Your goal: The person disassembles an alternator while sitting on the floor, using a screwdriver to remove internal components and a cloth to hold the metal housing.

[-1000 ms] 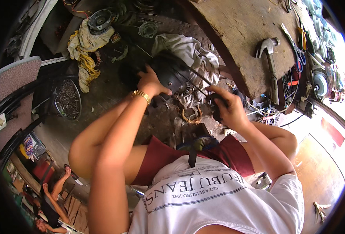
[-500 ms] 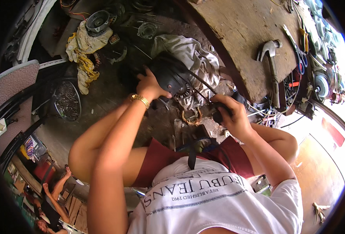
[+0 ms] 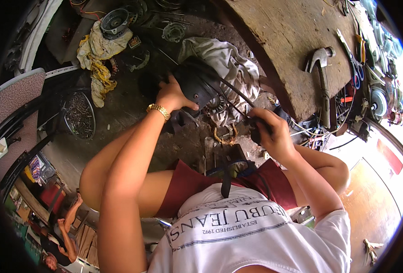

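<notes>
A round black motor housing [image 3: 199,88] rests low on the floor in front of me, with a ribbed metal part [image 3: 217,103] showing at its right end. My left hand [image 3: 174,96] lies closed over its near left side, thumb along the casing. A black cord [image 3: 238,92] runs from the housing toward my right hand [image 3: 272,132]. That hand is closed around a black handle [image 3: 255,135], and a thin dark shaft [image 3: 234,108] points from it to the ribbed end. Fingers hide most of the handle, so the exact tool kind is unclear.
Grey cloth [image 3: 228,59] lies behind the housing. A wooden bench [image 3: 274,41] at right carries a hammer [image 3: 322,68] and blue-handled scissors [image 3: 357,75]. Far left are a yellow-stained rag [image 3: 101,77], a metal motor cover [image 3: 115,22] and a bowl of screws [image 3: 79,116]. Another person [image 3: 65,241] sits lower left.
My left wrist has shifted slightly left and the hand has turned a little on the housing. My right hand keeps its grip, with the shaft still toward the ribbed end.
</notes>
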The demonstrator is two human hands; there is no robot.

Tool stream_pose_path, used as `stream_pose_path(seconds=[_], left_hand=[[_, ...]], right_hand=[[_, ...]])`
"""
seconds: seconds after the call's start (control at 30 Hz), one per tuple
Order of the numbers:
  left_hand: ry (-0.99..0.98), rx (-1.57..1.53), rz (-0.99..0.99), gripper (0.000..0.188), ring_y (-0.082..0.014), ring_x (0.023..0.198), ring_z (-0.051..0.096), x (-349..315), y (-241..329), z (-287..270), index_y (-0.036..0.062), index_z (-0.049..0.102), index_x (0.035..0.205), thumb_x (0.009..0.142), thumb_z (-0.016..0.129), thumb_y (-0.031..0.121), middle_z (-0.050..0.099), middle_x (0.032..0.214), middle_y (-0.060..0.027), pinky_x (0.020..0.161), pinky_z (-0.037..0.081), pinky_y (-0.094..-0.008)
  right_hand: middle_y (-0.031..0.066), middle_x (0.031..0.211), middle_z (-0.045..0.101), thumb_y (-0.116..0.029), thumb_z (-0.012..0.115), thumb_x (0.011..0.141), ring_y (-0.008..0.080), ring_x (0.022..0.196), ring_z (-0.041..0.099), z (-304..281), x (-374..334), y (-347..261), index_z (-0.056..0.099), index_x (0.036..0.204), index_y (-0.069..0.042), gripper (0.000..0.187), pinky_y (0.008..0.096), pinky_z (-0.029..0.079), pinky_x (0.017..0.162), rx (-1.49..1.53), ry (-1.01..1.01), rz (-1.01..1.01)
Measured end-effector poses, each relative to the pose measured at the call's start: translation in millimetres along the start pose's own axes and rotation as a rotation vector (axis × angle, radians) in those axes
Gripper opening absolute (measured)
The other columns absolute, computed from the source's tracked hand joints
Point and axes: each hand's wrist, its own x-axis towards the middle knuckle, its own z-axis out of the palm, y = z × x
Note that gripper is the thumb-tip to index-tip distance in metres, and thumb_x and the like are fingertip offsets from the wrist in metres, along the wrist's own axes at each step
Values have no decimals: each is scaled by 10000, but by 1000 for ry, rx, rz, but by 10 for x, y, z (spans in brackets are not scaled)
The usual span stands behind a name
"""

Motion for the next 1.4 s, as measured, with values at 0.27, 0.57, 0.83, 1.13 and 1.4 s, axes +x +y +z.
stream_pose_path(seconds=[0.27,0.57,0.83,1.13,1.4], left_hand=[[-29,-28,113,1536,-474,1278,464,81,-70,141,-76,66,1510,377,981,413,337,1404,-428,1054,447,-409],[-4,-70,-9,1501,-456,1249,498,-124,183,56,-46,103,1511,382,983,405,363,1380,-400,1038,462,-400],[-22,26,-10,1540,-440,1250,505,-25,43,40,-74,78,1504,373,977,461,370,1375,-398,1038,465,-378],[28,4,54,1570,-435,1212,540,-52,161,110,-66,58,1512,351,993,429,333,1391,-425,1014,486,-380],[-16,-24,-30,1542,-432,1236,537,-160,108,72,-50,32,1519,399,985,411,301,1417,-416,998,498,-364]], right_hand=[[247,1085,648,49,553,819,443,1000,619,873,992,204,592,1255,-122,470,434,512,821,79,53,-105],[148,1166,680,115,519,884,254,1078,657,486,239,343,594,1226,-10,372,321,482,963,48,-12,109],[132,1099,686,100,520,913,196,1036,639,295,243,29,595,1229,-16,345,307,483,928,139,-24,128],[183,1116,686,84,520,875,308,1018,686,767,882,264,611,1207,-66,375,361,516,852,68,56,-132],[160,1028,708,136,502,876,253,1013,699,-46,-125,-34,624,1159,-23,346,335,520,881,52,-45,55]])
